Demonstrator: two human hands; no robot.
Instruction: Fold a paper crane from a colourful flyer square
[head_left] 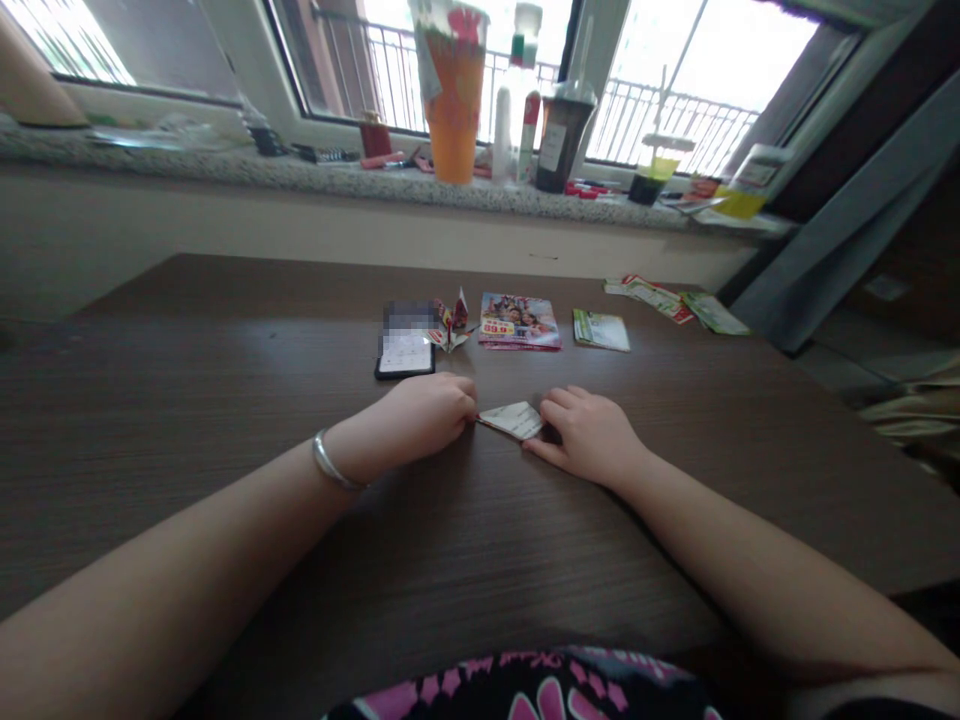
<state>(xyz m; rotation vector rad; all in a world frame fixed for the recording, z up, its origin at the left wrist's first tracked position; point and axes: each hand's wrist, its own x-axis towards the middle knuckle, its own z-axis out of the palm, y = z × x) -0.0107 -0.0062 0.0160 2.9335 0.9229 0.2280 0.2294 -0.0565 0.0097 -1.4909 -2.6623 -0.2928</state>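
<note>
In the head view, the folded paper (511, 419) is on the counter (465, 570), between the two hands, which stand apart from each other. The left hand (441, 412) pinches its narrow tip, and the right hand (591, 430) grips the wider end between thumb and fingers. For a sharp crease, it seems better to keep the paper flat, match the edges carefully, then press slowly toward the tip.

- From here I view a dark wood-grain table (225, 400).
- On it I see a phone (406, 358) beside a paper crane (450, 338).
- Rightward: printed leaflets (520, 322), a green-and-white stack (601, 330), loose slips (716, 313).
- Nearer my camera: folded paper (514, 418).
</note>
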